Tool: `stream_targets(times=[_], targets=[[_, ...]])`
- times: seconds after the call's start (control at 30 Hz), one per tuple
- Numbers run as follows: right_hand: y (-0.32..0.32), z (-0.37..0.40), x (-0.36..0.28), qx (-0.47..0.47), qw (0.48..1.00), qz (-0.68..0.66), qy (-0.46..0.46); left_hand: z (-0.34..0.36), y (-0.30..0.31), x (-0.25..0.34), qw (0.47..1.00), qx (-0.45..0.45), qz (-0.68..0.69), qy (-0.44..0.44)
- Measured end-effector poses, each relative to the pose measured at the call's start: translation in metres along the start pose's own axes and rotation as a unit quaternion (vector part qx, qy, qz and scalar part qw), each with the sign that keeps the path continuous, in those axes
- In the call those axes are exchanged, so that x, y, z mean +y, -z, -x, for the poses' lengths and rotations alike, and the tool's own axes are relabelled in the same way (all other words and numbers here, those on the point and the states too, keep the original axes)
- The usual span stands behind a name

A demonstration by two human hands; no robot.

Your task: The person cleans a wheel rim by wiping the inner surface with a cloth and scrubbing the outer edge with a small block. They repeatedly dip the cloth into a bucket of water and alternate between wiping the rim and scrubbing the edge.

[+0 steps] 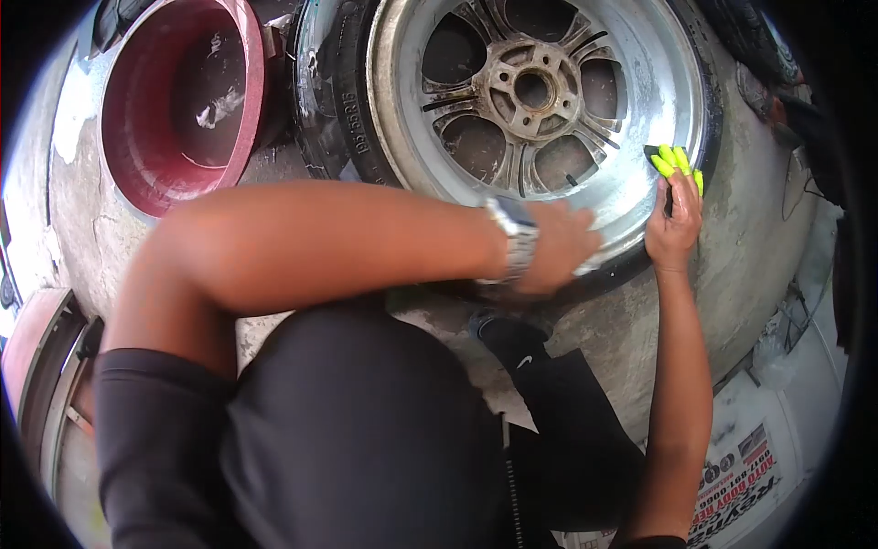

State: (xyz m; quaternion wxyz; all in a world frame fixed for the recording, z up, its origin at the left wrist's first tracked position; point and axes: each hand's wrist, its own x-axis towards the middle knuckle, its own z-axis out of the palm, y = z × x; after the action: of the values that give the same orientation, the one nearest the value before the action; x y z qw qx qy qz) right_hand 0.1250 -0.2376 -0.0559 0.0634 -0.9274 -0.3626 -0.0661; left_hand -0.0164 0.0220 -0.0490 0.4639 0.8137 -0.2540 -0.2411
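Note:
A silver spoked wheel (604,188) with a black tyre (352,114) lies flat, its rim wet and shiny. My right hand (675,220), at the rim's right side, is closed on a yellow-green and black pad (675,162) pressed near the rim edge. Over the lower part of the rim, my left hand (556,245) is blurred by motion; whether it holds anything cannot be made out. A metal-banded watch (519,240) is on my left wrist.
A red tub (137,137) with dark liquid and whitish foam stands at the upper left. Concrete floor (754,229) surrounds the wheel. My shoe (512,329) is just below the tyre. A printed sign (741,476) lies at the lower right, and dark objects line the upper right.

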Motion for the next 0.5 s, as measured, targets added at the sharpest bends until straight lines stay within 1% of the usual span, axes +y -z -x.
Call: stream_targets(times=[0.03, 0.1, 0.2, 0.23, 0.33, 0.37, 0.43, 0.47, 0.5], targets=[[-0.001, 0.0, 0.0, 0.008, 1.0, -0.013, 0.001, 0.02, 0.018, -0.004, 0.998, -0.062, -0.007, 0.019], [-0.001, 0.002, -0.001, 0.012, 1.0, -0.021, -0.007, 0.053, 0.041, -0.021, 0.997, -0.063, -0.027, 0.038], [-0.002, 0.003, -0.002, 0.018, 0.999, -0.028, -0.009, 0.067, 0.055, -0.024, 0.998, -0.015, -0.026, 0.048], [-0.001, 0.002, -0.002, 0.018, 0.999, -0.029, -0.005, 0.055, 0.053, -0.018, 0.996, -0.05, -0.015, 0.075], [0.0, 0.004, -0.003, 0.017, 1.0, -0.02, -0.006, 0.013, 0.006, -0.022, 0.997, 0.021, 0.058, 0.035], [0.0, 0.002, -0.002, 0.016, 1.0, -0.016, -0.006, -0.007, -0.009, -0.018, 0.995, 0.06, 0.072, 0.016], [0.001, 0.001, -0.002, 0.011, 0.999, -0.031, -0.004, -0.056, -0.04, -0.01, 0.979, 0.175, 0.106, -0.012], [0.003, 0.001, -0.002, 0.008, 0.999, -0.039, -0.003, -0.078, -0.05, -0.008, 0.96, 0.249, 0.123, -0.023], [0.005, -0.001, -0.002, -0.001, 0.999, -0.035, 0.0, -0.093, -0.049, -0.013, 0.959, 0.253, 0.127, -0.027]])
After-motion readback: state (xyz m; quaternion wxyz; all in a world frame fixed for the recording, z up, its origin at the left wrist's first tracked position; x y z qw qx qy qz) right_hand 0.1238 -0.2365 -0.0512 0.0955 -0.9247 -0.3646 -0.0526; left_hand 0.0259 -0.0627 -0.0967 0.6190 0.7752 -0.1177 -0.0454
